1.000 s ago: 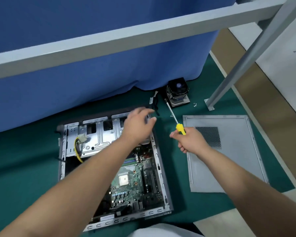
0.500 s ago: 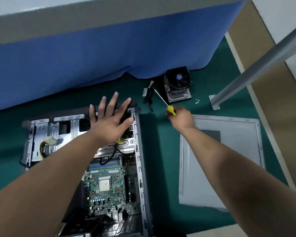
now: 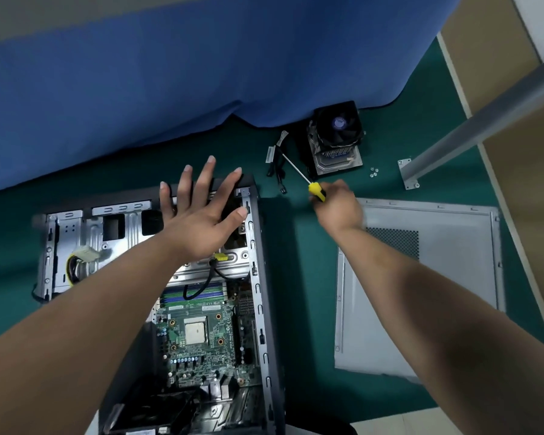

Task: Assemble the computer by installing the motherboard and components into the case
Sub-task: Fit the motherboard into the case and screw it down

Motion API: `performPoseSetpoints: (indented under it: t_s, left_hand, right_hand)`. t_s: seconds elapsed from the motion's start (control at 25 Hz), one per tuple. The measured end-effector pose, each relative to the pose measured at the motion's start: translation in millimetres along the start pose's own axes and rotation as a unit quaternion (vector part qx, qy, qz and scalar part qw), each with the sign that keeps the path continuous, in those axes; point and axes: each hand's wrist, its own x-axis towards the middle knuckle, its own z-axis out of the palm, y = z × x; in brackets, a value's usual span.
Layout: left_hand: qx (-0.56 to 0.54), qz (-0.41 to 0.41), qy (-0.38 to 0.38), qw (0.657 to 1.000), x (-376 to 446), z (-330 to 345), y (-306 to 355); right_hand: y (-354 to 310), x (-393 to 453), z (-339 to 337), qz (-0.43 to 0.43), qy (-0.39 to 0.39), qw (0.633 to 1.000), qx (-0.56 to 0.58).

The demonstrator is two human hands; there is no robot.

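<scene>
We note the motherboard (image 3: 201, 337) lying in the case (image 3: 258, 277), the side panel (image 3: 437, 277) to the case's right, the cooler fan (image 3: 336, 133) and cables (image 3: 277, 158) beyond both, and screws (image 3: 373, 172) right of the fan.

PC repair/assembly workshop: green mat worktop (image 3: 296, 277), open computer case (image 3: 255, 277) w/ motherboard (image 3: 201, 337) at 6 o'clock, cooler fan (image 3: 336, 130) at 1, loose screws (image 3: 373, 172), side panel (image 3: 437, 277) at 3, blue curtain (image 3: 170, 83) at 12.
</scene>
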Motion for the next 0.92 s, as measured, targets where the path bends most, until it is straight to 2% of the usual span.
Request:
performPoseSetpoints:
  t_s: [0.16, 0.32, 0.48, 0.6, 0.68, 0.76, 0.84, 0.92]
  left_hand:
    - [-0.006, 0.005, -0.001, 1.0, 0, 1, -1]
    - [-0.01, 0.002, -0.002, 1.0, 2, 2, -1]
    - [-0.024, 0.017, -0.025, 0.999, -3, -4, 0]
    - [-0.098, 0.023, -0.008, 0.995, -14, -15, 5]
    - [-0.2, 0.032, 0.074, 0.976, -29, -21, 17]
    - [-0.293, 0.072, 0.154, 0.941, -61, -18, 26]
    - [-0.376, 0.086, 0.165, 0.908, -100, -9, 28]
    - [-0.47, 0.066, 0.125, 0.871, -134, -2, 19]
  right_hand:
    - [-4, -7, -3, -0.003, 0.007, 1.0, 0.029]
    - [-10, -34, -13, -0.022, 0.035, 0.989, 0.143]
    - [-31, -76, -33, -0.025, 0.049, 0.97, 0.239]
    - [-54, -120, -46, -0.051, 0.037, 0.943, 0.328]
    - [-72, -149, -47, -0.064, 0.017, 0.933, 0.354]
    - [-88, -178, -44, -0.065, -0.009, 0.925, 0.375]
    - [-101, -203, -38, -0.052, -0.031, 0.912, 0.406]
    - [-113, -226, -34, -0.035, -0.047, 0.904, 0.423]
